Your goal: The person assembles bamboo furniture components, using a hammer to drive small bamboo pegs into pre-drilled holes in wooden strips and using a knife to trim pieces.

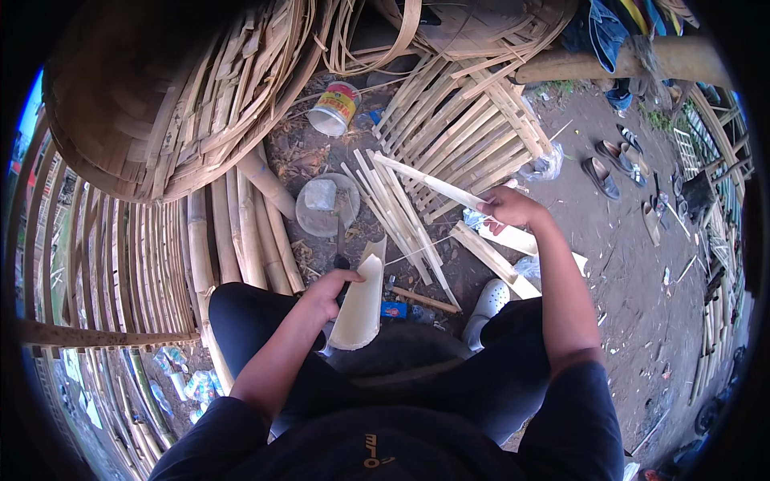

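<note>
My left hand (325, 295) is closed on a half-round split bamboo piece (359, 309), its pale hollow side showing, above my lap. Just beyond those fingers is a knife (341, 248) with a dark handle; whether the hand touches it I cannot tell. Out to the right, my right hand (513, 208) pinches a long flat bamboo strip (429, 183) that slants away to the far left. More split bamboo pieces (497, 260) lie beneath that hand. A bundle of narrow bamboo slats (397, 216) rests on the ground between both hands.
Fanned bamboo slats (457, 128) lie farther off. A pale block (321, 194) sits on a round grey disc (303, 220). Beyond stand a labelled bucket (334, 108) and large woven baskets (184, 104). Bamboo poles (233, 232) line the left; several shoes (618, 160) lie right.
</note>
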Demonstrator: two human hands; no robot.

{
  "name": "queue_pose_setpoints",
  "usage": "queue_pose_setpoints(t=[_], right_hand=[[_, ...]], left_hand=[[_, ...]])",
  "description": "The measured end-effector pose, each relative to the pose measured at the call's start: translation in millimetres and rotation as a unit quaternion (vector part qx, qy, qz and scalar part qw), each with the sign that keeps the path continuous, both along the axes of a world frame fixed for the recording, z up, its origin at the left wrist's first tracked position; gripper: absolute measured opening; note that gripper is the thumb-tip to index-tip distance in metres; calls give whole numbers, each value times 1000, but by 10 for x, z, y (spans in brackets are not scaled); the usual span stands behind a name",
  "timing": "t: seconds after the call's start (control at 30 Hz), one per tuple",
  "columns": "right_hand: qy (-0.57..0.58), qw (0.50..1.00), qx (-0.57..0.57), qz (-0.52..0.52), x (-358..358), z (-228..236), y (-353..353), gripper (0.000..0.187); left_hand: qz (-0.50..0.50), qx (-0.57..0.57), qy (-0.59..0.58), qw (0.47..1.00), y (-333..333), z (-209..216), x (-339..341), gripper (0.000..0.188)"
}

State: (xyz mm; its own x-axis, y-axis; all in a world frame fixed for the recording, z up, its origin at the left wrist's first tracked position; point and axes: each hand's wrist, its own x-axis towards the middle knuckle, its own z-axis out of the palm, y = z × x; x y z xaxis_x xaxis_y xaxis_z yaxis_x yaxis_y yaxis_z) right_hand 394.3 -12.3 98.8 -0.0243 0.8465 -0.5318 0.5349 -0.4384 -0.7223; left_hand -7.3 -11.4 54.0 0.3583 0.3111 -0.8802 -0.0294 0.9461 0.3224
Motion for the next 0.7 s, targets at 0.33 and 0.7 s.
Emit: queue_pose_setpoints(t=[0.33,0.7], right_hand=[[-211,967,140,23,-523,-216,54,44],[77,971,-207,91,-1772,-315,-268,81]], left_hand=[[-5,-2,-37,999,32,-326,-70,31],[19,178,94,979,-112,-253,30,27]])
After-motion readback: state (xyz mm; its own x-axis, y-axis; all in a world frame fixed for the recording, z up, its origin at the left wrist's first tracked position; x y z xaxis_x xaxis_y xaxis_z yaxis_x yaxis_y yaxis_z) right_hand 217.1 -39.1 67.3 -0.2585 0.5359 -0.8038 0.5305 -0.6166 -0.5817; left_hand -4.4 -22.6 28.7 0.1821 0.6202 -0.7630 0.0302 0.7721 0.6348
